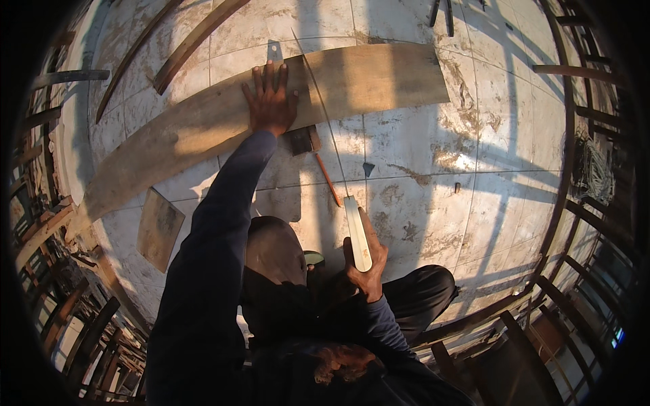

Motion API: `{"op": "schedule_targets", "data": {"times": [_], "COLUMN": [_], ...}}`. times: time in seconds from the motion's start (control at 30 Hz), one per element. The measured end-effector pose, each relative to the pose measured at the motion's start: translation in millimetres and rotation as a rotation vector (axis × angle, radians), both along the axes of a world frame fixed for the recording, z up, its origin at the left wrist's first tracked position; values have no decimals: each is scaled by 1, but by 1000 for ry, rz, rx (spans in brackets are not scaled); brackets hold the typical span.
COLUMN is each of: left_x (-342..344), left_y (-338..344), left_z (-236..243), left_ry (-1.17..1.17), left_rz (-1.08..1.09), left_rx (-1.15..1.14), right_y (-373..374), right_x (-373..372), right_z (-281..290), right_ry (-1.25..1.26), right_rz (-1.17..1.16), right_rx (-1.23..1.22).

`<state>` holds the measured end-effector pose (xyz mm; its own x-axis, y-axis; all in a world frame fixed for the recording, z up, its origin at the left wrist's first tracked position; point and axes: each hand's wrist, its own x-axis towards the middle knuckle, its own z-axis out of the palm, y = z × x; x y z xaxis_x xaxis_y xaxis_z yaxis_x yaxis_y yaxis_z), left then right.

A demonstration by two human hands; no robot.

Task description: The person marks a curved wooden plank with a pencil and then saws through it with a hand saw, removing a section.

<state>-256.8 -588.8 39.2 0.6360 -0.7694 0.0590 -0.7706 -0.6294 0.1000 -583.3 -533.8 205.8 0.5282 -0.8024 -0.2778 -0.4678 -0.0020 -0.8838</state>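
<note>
Dark sleeves fill the lower middle of the frame, closest to the lens, with the person's bent knee (274, 250) rising between them. From the lower centre the right hand (363, 267) is clamped around the pale handle of a handsaw (357, 230), fingers wrapped and thumb along the side. The saw's thin blade runs up and slightly left from the handle, crossing the long plank (203, 125) near the upper centre of the frame. That plank lies flat on the tiled floor (474, 176), stretching from the middle left edge up to the upper right of centre, and looks bowed by the lens. The left hand (271, 101) presses down flat on the plank just left of the blade, fingers spread and together with nothing gripped, the arm reaching up from the lower left.

Just below the plank, beside the blade, a hammer (318, 159) with an orange-brown handle lies on the tiles. A small square board (159, 229) lies on the floor at the middle left, well apart from the saw. Two long narrow slats (183, 51) lie on the floor at the upper left. Bars of shadow and low sunlight cross the stained tiles on the right. Timber pieces and scaffold-like frames (68, 304) ring the rim of the picture on both sides.
</note>
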Motion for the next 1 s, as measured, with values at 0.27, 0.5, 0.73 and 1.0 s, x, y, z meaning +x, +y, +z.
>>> {"op": "schedule_targets", "data": {"times": [0.27, 0.5, 0.73, 1.0], "left_x": [6, -7, 6, 4], "left_y": [-1, 17, 4, 7], "left_z": [-1, -13, -1, -11], "left_ry": [8, -15, -6, -38], "left_rz": [5, -37, -33, -14], "left_rx": [25, -1, -37, -40], "right_y": [9, 25, 17, -29], "right_x": [-5, 6, -6, 30], "right_z": [-24, -25, -51, -23], "right_ry": [5, 17, -65, -12], "right_rz": [37, 0, 16, 79], "right_rx": [-40, 80, -75, -68]}}
